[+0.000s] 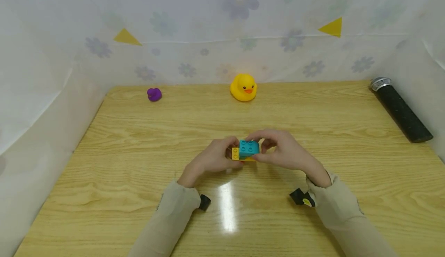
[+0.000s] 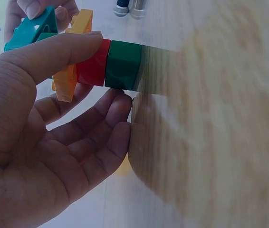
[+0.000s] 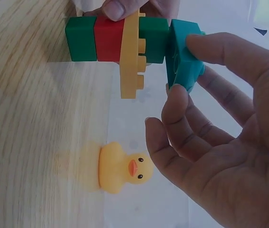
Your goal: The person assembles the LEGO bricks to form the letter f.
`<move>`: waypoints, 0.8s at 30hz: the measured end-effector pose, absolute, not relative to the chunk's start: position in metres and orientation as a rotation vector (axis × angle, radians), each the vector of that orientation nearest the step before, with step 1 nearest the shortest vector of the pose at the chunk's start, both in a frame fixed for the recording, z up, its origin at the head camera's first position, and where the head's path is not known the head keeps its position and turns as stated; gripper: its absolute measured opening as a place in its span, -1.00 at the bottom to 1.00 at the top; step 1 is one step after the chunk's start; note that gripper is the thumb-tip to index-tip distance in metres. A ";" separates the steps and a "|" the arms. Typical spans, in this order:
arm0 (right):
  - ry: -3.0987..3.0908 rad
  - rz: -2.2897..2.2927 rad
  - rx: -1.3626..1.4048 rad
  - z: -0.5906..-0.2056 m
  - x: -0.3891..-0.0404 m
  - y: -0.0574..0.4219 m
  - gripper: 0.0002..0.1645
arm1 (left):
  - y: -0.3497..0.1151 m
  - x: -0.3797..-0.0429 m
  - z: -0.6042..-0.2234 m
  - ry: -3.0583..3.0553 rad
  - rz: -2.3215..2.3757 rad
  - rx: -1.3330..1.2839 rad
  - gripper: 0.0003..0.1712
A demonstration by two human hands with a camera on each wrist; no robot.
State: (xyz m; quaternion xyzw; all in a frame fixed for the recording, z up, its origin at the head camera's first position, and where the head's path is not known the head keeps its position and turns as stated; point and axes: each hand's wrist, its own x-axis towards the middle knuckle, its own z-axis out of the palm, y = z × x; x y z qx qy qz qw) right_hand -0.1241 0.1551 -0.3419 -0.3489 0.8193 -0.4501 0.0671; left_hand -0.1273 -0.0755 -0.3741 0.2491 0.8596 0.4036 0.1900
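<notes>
A short tower of toy building blocks stands on the table in front of me. From the bottom up it has a green block (image 3: 81,40), a red block (image 3: 109,42), a long yellow plate (image 3: 129,57) and another green block (image 3: 153,40). My left hand (image 1: 215,156) holds the tower between thumb and fingers at the red block. At the top, my right hand (image 1: 283,149) pinches a teal brick (image 3: 184,54) with a sloped end. In the right wrist view that brick sits tilted against the upper green block, with a wedge-shaped gap on one side.
Behind the tower sits a yellow rubber duck (image 1: 243,88), with a small purple duck (image 1: 154,94) at the back left. A black microphone (image 1: 401,110) lies along the right edge of the wooden table (image 1: 114,195). White flowered cloth (image 1: 205,21) encloses the back and sides.
</notes>
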 end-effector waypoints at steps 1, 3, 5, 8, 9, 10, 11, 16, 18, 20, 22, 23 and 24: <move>2.474 -1.352 -1.054 -0.342 -0.124 0.155 -0.54 | -0.075 -0.127 -0.374 2.418 1.133 0.701 -0.61; 2.481 -1.344 -1.050 -0.341 -0.124 0.155 -0.54 | -0.075 -0.127 -0.373 2.421 1.132 0.702 -0.61; 2.486 -1.336 -1.048 -0.341 -0.124 0.155 -0.54 | -0.075 -0.127 -0.373 2.423 1.130 0.703 -0.62; 2.489 -1.329 -1.053 -0.341 -0.124 0.155 -0.54 | -0.076 -0.127 -0.373 2.418 1.134 0.701 -0.63; 2.489 -1.329 -1.059 -0.341 -0.124 0.155 -0.54 | -0.076 -0.127 -0.373 2.415 1.136 0.704 -0.63; 2.488 -1.332 -1.066 -0.342 -0.124 0.155 -0.55 | -0.076 -0.127 -0.373 2.414 1.135 0.705 -0.63; 2.485 -1.336 -1.072 -0.342 -0.124 0.155 -0.55 | -0.076 -0.127 -0.373 2.412 1.134 0.707 -0.63; 2.484 -1.335 -1.098 -0.343 -0.124 0.154 -0.55 | -0.077 -0.127 -0.373 2.407 1.135 0.715 -0.64; 2.490 -1.329 -1.105 -0.343 -0.124 0.154 -0.55 | -0.077 -0.127 -0.373 2.404 1.139 0.714 -0.64; 2.497 -1.325 -1.110 -0.342 -0.124 0.153 -0.56 | -0.077 -0.127 -0.373 2.402 1.143 0.715 -0.64; 2.504 -1.321 -1.122 -0.342 -0.124 0.154 -0.56 | -0.076 -0.127 -0.373 2.404 1.142 0.713 -0.64; 2.509 -1.316 -1.131 -0.342 -0.125 0.154 -0.55 | -0.076 -0.127 -0.373 2.404 1.140 0.714 -0.64; 2.512 -1.312 -1.138 -0.343 -0.125 0.154 -0.55 | -0.076 -0.127 -0.373 2.405 1.138 0.718 -0.64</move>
